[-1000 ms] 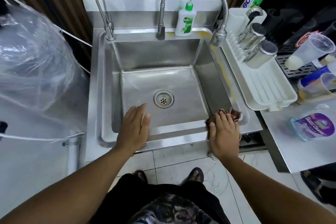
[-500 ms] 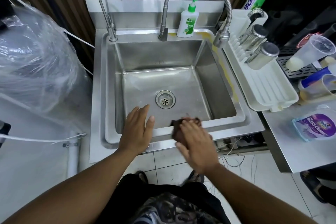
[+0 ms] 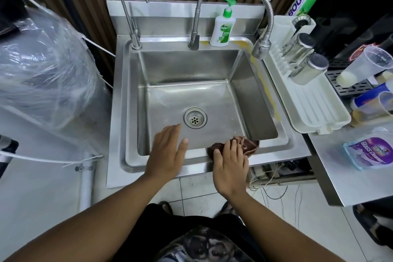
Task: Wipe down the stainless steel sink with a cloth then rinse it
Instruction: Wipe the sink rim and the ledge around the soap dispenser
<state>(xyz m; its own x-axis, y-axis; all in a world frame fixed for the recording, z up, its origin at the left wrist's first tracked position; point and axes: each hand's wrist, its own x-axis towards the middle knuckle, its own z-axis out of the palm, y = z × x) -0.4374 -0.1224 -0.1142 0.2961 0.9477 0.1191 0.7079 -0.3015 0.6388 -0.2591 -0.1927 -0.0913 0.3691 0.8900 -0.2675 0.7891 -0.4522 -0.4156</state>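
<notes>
Where the view begins at the far left, a bulk wrapped in clear plastic sheeting (image 3: 42,66) stands just beside the stainless steel sink (image 3: 119,112); a thin gooseneck tap (image 3: 135,38) rises from the rear left corner of the sink's deck.

Basin: the floor shows streaks and a dull sheen; the round drain (image 3: 195,117) sits near the middle of it, with no item in the basin.

Left hand (image 3: 168,155): laid flat across the front rim, fingers straight and slightly spread, reaching over the basin edge towards the drain; it holds nothing.

Rear deck: a flexible spring faucet (image 3: 261,47) arches to the right, its head hanging over the right rear corner; a white pump bottle of soap (image 3: 223,25) with a green top stands upright between the 2 taps' reach, against the backsplash; yellow staining (image 3: 265,85) runs from beside the bottle along the right rim.

Cloth (image 3: 249,145): brown, bunched, lying on the front rim right of centre and lapping over the basin edge.

Right hand (image 3: 230,166): fingers straight, pressing flat on the cloth, not curled around it.

Right of the sink: a white drying rack (image 3: 314,108) touches the rim and carries 2 steel tumblers (image 3: 306,57) lying tilted; clear plastic cups (image 3: 365,64) stand beyond; a purple glass cleaner pouch (image 3: 368,151) lies on the steel counter (image 3: 340,176).
</notes>
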